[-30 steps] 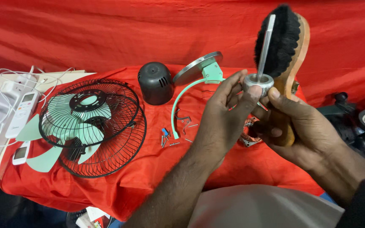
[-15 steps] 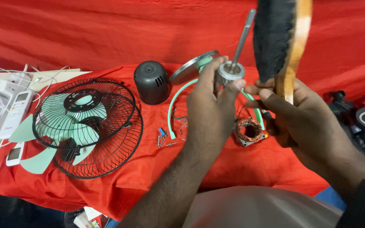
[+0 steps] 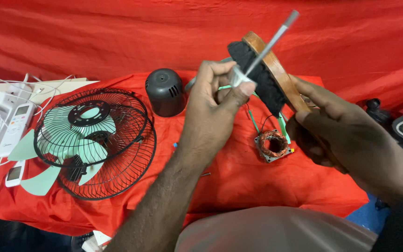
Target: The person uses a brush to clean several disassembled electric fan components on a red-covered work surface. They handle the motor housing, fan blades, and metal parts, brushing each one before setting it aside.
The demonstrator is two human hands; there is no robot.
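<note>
- left hand (image 3: pixel 213 105) pinching a rotor shaft (image 3: pixel 269 43), tilted up-right
- right hand (image 3: pixel 341 135) gripping a wooden brush (image 3: pixel 269 70), bristles touching the shaft
- copper stator (image 3: pixel 272 144) between the hands
- fan guards (image 3: pixel 96 142) and black motor cover (image 3: pixel 165 92) left of the left hand

Fan cage (image 3: pixel 96 142) and black motor cover (image 3: pixel 165 92) block left and upper centre; copper coil (image 3: pixel 273 144) sits centre-right. Red cloth (image 3: pixel 239 182) open at lower centre.

Two small screens show at the far left. A white remote control (image 3: pixel 14 129) lies lengthwise on the bench, its pale rectangular display near the top end. A second, smaller white remote (image 3: pixel 14 173) lies just below it on the red cloth (image 3: pixel 239 186), with a greyish rectangular screen. No packages, labels or signs are in sight.
</note>
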